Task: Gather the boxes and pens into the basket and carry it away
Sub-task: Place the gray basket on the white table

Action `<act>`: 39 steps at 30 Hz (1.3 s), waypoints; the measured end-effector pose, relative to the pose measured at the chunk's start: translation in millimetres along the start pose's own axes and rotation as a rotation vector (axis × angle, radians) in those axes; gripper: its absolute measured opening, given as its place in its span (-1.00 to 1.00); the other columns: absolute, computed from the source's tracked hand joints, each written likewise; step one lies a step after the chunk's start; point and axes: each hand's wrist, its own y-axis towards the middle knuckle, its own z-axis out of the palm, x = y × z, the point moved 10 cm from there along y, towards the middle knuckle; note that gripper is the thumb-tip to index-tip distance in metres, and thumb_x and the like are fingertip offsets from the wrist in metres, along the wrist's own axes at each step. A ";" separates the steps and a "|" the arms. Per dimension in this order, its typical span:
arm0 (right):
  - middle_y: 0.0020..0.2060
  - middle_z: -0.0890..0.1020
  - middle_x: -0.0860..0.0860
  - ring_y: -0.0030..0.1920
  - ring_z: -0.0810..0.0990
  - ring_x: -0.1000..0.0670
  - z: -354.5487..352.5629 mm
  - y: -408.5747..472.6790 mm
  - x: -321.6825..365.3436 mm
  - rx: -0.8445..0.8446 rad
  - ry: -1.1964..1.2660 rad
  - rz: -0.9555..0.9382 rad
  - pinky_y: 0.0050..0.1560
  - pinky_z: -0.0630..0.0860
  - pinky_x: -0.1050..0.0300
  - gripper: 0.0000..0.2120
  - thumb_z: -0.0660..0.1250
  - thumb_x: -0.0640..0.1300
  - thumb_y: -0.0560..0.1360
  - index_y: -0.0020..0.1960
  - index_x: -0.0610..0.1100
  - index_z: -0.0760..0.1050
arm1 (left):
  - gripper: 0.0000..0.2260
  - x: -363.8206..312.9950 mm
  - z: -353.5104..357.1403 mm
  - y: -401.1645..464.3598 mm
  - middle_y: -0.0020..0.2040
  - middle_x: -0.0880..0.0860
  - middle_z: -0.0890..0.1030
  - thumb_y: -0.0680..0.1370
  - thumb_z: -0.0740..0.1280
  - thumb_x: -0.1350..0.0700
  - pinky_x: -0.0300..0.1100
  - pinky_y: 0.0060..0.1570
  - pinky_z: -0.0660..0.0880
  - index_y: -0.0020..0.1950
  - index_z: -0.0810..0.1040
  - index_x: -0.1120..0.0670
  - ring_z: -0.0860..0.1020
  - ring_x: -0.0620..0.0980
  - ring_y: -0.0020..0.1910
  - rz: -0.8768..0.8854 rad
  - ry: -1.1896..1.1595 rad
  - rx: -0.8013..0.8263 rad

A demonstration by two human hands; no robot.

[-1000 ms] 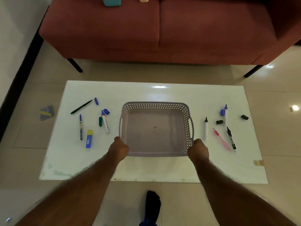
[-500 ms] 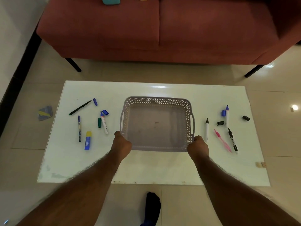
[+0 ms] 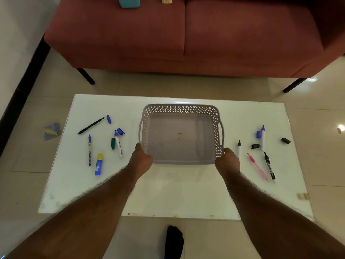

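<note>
The basket point(image 3: 180, 134) sits mid-table point(image 3: 168, 193), holding nothing, with the left hand point(image 3: 141, 161) and right hand point(image 3: 227, 161) gripping its 2 near corners; their fingers are hidden. Pens point(image 3: 89, 149) lie left, markers point(image 3: 269, 167) right. A teal box point(image 3: 129, 1) on the sofa point(image 3: 186, 34) is cut off.

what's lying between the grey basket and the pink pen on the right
In the head view, only a white marker with a black tip lies between the grey perforated plastic basket and the pink pen.
</note>
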 end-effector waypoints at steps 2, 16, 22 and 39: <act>0.06 0.65 -0.16 0.04 0.61 -0.21 1.1 2.6 0.5 0.006 -0.001 -0.005 -0.09 0.46 0.12 -0.74 0.24 -0.27 0.51 0.19 -0.20 0.47 | -0.51 -1.4 -0.5 2.4 0.33 0.14 0.43 0.59 0.30 0.20 -0.12 0.12 0.51 0.47 0.19 0.08 0.44 0.02 0.09 -0.007 0.000 0.005; 0.16 0.59 -0.24 0.19 0.55 -0.26 -26.1 -11.2 22.2 0.026 -0.103 0.009 0.08 0.47 0.02 -0.63 0.25 -0.26 0.45 0.25 -0.26 0.37 | -0.56 -27.3 -38.4 -15.9 0.29 0.24 0.49 0.56 0.30 0.01 -0.01 0.11 0.48 0.34 0.35 0.21 0.51 0.24 0.22 0.035 0.113 -0.098; 0.12 0.58 -0.16 0.11 0.58 -0.24 -69.2 -62.4 86.1 -0.096 -0.078 -0.246 0.03 0.48 0.02 -0.65 0.27 -0.16 0.46 0.23 -0.20 0.41 | -0.49 -72.8 -83.4 -79.4 0.37 0.19 0.46 0.58 0.27 -0.12 0.00 0.14 0.47 0.42 0.33 0.16 0.47 0.19 0.32 0.192 0.151 -0.292; 0.49 0.33 -0.08 0.46 0.30 -0.14 -192.0 -328.9 209.7 -0.064 -0.172 -0.843 0.42 0.28 -0.05 -0.37 0.31 0.15 0.53 0.49 -0.12 0.30 | -0.29 -119.9 -254.7 -360.0 0.54 0.17 0.26 0.56 0.07 -0.32 0.05 0.39 0.33 0.58 0.14 0.09 0.32 0.16 0.47 0.638 0.567 -0.622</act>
